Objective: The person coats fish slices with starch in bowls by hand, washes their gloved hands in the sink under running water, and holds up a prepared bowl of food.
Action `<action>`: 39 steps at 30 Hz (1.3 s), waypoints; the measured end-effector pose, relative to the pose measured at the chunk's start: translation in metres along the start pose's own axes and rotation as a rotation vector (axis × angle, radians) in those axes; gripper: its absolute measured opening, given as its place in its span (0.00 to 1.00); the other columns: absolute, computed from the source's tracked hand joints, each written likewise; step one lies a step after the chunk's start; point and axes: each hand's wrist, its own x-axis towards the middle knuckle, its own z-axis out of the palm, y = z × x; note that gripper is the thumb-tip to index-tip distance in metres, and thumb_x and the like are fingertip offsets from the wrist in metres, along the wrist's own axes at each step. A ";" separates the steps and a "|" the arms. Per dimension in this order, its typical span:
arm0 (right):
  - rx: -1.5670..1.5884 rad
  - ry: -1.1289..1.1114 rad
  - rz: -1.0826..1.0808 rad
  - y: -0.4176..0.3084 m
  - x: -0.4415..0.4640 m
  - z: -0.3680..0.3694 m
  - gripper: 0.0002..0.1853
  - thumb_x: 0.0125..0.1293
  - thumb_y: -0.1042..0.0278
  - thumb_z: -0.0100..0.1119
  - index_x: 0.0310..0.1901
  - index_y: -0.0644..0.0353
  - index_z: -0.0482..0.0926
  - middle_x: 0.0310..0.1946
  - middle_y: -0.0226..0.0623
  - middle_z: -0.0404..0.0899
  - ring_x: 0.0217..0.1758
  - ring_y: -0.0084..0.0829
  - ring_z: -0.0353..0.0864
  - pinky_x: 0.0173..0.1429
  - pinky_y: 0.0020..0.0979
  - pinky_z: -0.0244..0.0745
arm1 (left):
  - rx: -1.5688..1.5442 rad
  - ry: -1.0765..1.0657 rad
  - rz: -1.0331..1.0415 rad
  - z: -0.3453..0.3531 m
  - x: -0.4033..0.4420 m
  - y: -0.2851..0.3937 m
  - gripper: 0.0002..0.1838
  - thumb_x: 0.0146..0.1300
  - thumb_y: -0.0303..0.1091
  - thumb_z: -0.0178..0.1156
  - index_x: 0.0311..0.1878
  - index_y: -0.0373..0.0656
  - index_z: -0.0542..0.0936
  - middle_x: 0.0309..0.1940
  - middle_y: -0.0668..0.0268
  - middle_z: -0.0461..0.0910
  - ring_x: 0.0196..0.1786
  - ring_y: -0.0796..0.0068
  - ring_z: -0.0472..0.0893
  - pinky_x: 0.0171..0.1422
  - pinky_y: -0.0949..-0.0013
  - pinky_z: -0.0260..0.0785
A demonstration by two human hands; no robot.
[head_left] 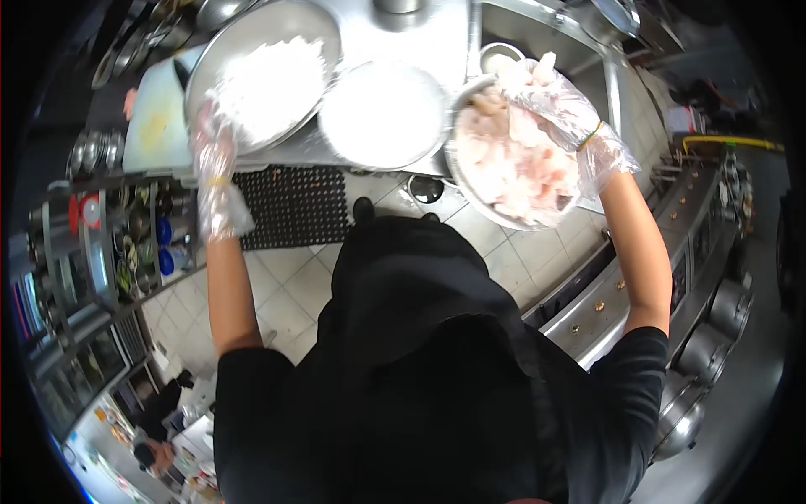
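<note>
My left hand (215, 143), in a clear plastic glove banded at the wrist, is at the near left rim of a large metal bowl (329, 34) of white powder (273, 88). Its fingers are blurred against the bowl, so their grip is unclear. My right hand (550, 97), gloved the same way, is above the far right side of a second metal bowl (460, 172) full of pale raw meat pieces (512, 164). Its fingers are closed around pale raw meat (544, 69). Between these bowls sits a round container (386, 113) with white contents.
A metal sink (546, 34) lies behind the meat bowl, with a small round bowl (502, 55) at its edge. A cutting board (155, 118) is at the left. Below are a black mat (290, 206) and tiled floor. Another person (155, 454) is at lower left.
</note>
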 end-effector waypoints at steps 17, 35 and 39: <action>-1.191 -0.099 -0.168 0.089 0.122 0.154 0.19 0.54 0.66 0.64 0.49 0.56 0.76 0.39 0.35 0.79 0.41 0.28 0.79 0.44 0.30 0.76 | 0.236 -0.043 0.122 0.003 0.041 -0.053 0.26 0.57 0.31 0.58 0.61 0.45 0.71 0.53 0.52 0.75 0.54 0.48 0.76 0.61 0.54 0.69; -1.910 -0.256 -0.186 0.124 0.127 0.150 0.17 0.56 0.68 0.62 0.48 0.62 0.76 0.41 0.46 0.79 0.51 0.39 0.77 0.52 0.37 0.74 | 0.247 0.041 0.257 0.008 0.045 -0.059 0.24 0.51 0.30 0.60 0.55 0.49 0.73 0.48 0.55 0.78 0.40 0.52 0.83 0.45 0.55 0.77; -1.348 0.119 -0.149 0.106 0.130 0.147 0.13 0.61 0.69 0.58 0.47 0.63 0.77 0.41 0.46 0.79 0.48 0.38 0.78 0.50 0.35 0.74 | 0.256 0.066 0.283 0.001 0.041 -0.052 0.23 0.53 0.31 0.60 0.55 0.50 0.73 0.48 0.56 0.78 0.39 0.53 0.83 0.45 0.56 0.77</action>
